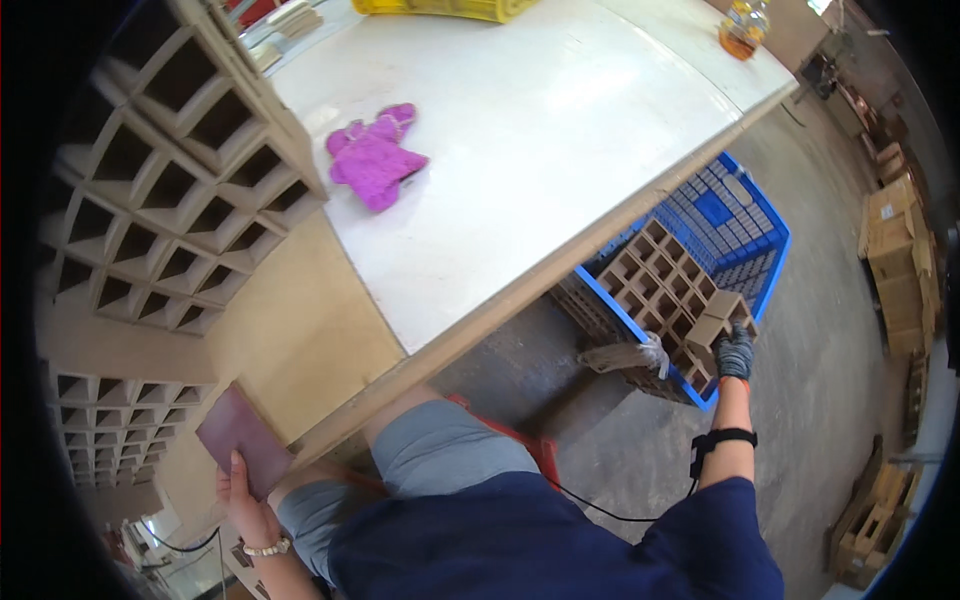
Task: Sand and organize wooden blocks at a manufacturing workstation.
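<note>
Our gloved right hand [735, 352] grips a cardboard grid piece [712, 325] at its 11 o'clock, over the blue crate [760, 262]; our left hand [243, 500] pinches a brown sheet [240, 432] at 12 o'clock.

- A white table [560, 150] is filling the upper middle of the view, its edge running diagonally down to the left.
- A pink cloth [375, 157] is lying crumpled on the tabletop, near the left edge.
- A yellow tray [450, 8] is sitting at the far edge of the table.
- A bottle of amber liquid [743, 28] is standing at the far right corner.
- The grey concrete floor [810, 400] is carrying a blue plastic crate [745, 235], which is resting partly under the table.
- Cardboard boxes [895, 250] are standing stacked on the floor at the right.
</note>
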A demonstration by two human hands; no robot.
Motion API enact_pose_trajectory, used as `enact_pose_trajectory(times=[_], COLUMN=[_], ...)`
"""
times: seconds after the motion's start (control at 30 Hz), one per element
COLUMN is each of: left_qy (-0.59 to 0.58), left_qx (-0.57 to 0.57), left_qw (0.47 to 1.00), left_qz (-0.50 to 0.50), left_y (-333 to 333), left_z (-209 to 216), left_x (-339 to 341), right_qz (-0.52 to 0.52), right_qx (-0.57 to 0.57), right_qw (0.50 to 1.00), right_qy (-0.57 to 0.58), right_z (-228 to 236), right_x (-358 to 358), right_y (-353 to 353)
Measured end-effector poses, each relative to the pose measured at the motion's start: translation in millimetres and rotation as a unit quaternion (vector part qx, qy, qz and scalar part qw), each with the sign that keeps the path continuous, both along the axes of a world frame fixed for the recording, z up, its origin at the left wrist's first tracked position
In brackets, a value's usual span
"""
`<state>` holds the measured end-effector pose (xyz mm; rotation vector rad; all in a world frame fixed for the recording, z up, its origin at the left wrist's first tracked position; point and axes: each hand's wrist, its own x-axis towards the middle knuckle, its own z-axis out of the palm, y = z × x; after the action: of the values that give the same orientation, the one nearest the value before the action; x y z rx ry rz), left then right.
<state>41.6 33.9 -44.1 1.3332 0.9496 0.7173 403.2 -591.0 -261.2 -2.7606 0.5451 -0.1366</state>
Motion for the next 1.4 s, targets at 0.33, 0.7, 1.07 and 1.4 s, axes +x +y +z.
enact_pose_trajectory(times=[0.33,0.7,1.07,1.4], left_qy=[-0.046,-0.047,-0.064,-0.077], left_qx=[-0.021,0.011,0.004,0.011], left_qw=[0.998,0.998,0.997,0.997], left_qz=[0.031,0.046,0.053,0.024], left_y=[-5,-12,-17,-26], left_z=[-3,-3,-2,6], left_x=[0,4,8,6], right_qz=[0.285,0.465,0.423,0.799], right_qx=[0.103,-0.097,-0.051,0.158], right_qw=[0.901,0.873,0.904,0.571], right_qy=[-0.309,-0.107,-0.011,-0.099], right_z=[241,293,256,282], right_x=[77,185,299,-44], right_y=[160,373,346,445])
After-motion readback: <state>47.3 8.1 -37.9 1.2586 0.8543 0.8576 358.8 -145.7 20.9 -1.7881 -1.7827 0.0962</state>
